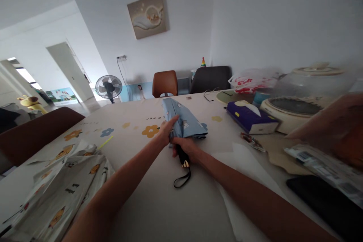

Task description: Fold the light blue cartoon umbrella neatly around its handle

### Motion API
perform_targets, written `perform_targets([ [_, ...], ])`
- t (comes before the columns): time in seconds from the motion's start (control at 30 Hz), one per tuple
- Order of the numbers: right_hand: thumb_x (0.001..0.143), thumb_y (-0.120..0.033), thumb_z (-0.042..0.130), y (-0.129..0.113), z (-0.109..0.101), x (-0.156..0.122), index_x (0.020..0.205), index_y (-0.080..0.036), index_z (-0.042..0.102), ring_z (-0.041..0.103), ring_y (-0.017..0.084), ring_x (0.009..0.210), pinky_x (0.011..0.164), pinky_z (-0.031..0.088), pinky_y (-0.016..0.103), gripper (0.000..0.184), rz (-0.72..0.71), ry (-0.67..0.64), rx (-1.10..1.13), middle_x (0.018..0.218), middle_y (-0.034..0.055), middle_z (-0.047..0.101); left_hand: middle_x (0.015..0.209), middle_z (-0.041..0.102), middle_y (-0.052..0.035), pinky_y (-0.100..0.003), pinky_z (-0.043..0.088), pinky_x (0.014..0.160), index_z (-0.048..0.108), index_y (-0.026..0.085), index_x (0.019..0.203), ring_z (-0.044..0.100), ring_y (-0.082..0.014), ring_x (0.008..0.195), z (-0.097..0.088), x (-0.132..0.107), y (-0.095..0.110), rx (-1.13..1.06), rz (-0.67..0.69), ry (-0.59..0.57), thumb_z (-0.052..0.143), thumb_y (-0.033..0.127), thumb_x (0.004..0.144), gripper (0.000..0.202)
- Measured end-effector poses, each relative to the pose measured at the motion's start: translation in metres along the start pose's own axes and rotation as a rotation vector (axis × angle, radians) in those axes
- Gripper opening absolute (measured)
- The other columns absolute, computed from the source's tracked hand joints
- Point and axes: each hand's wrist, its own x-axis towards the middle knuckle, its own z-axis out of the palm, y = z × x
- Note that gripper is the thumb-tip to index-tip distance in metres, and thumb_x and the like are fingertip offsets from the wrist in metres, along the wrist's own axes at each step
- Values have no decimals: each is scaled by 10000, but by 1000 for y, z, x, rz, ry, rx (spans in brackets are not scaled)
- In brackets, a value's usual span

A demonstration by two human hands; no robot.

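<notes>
A light blue folding umbrella [185, 115] with small printed figures is held just over the table, its canopy pointing away from me and partly folded flat. My right hand [185, 148] is closed around the base of the canopy and the top of the black handle [183, 155]. From the handle's gold-coloured end hangs a black wrist strap [183, 179]. My left hand [168, 130] grips the canopy's left side, thumb stretched along the fabric. The fingers under the umbrella are hidden.
The table [159, 204] has a flower-print cover. At left lies a printed cloth [65, 189]. On the right are a purple tissue box [251, 117], a glass-lidded pot [295, 107], a plastic bag [252, 79], eyeglasses [209, 96] and a black pouch [326, 200]. Chairs [165, 81] stand beyond.
</notes>
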Motion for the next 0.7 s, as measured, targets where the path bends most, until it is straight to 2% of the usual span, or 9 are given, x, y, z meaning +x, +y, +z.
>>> perform_targets([
  [0.13, 740, -176, 485, -3, 1, -5, 631, -123, 551, 555, 132, 404, 390, 450, 213, 137, 13, -59, -5, 466, 39, 582, 728, 666, -74, -309, 528, 600, 613, 130, 894, 633, -188, 629, -5, -6, 1, -102, -65, -82, 678, 437, 636, 407],
  [0.27, 773, -229, 466, -7, 1, -12, 551, -157, 475, 408, 88, 282, 331, 377, 189, 234, 43, -71, -26, 328, -28, 443, 846, 676, -93, -316, 530, 696, 602, 149, 977, 647, -213, 783, -9, -6, 1, -201, -150, -221, 533, 587, 710, 517],
  [0.33, 784, -255, 461, -7, 1, -13, 548, -168, 451, 382, 79, 280, 335, 375, 183, 251, 69, -89, 23, 322, -45, 420, 904, 668, -112, -329, 518, 745, 598, 145, 976, 633, -231, 862, -12, -3, 0, -154, -148, -237, 430, 661, 729, 596],
  [0.37, 785, -259, 461, -6, 1, -12, 546, -171, 443, 377, 77, 280, 333, 370, 181, 255, 81, -87, 36, 319, -48, 413, 936, 660, -121, -336, 505, 775, 594, 145, 972, 620, -239, 905, -14, 0, -1, -91, -131, -205, 392, 680, 734, 620],
  [0.43, 780, -256, 464, -5, 1, -10, 540, -172, 441, 377, 80, 281, 326, 364, 183, 255, 87, -56, 35, 317, -46, 411, 1012, 633, -136, -359, 464, 846, 578, 148, 973, 579, -255, 997, -17, 4, -1, 116, -34, -42, 349, 669, 761, 608],
  [0.5, 770, -248, 472, -4, 1, -7, 533, -170, 450, 384, 82, 283, 322, 368, 189, 251, 64, -19, 20, 324, -41, 422, 1100, 586, -154, -392, 402, 917, 548, 145, 999, 517, -268, 1087, -21, 7, 0, 357, 129, 184, 342, 592, 811, 527],
  [0.57, 763, -237, 473, -4, 1, -5, 527, -166, 461, 402, 82, 292, 325, 378, 190, 247, 22, 5, 14, 338, -35, 439, 1180, 526, -157, -398, 344, 966, 498, 148, 1067, 459, -255, 1147, -21, 6, 2, 520, 317, 330, 369, 480, 843, 421],
  [0.63, 759, -229, 476, -3, 3, -3, 520, -165, 462, 414, 82, 293, 319, 378, 191, 247, -13, 46, 14, 347, -33, 452, 1208, 492, -141, -374, 324, 980, 446, 166, 1128, 446, -226, 1152, -18, 2, 4, 590, 476, 344, 404, 402, 844, 372],
  [0.7, 751, -215, 488, -2, 6, -3, 515, -167, 457, 429, 91, 286, 305, 372, 197, 243, -40, 97, -5, 344, -28, 460, 1201, 487, -133, -361, 321, 982, 423, 179, 1153, 443, -222, 1152, -10, -4, 4, 644, 556, 277, 464, 380, 815, 395],
])
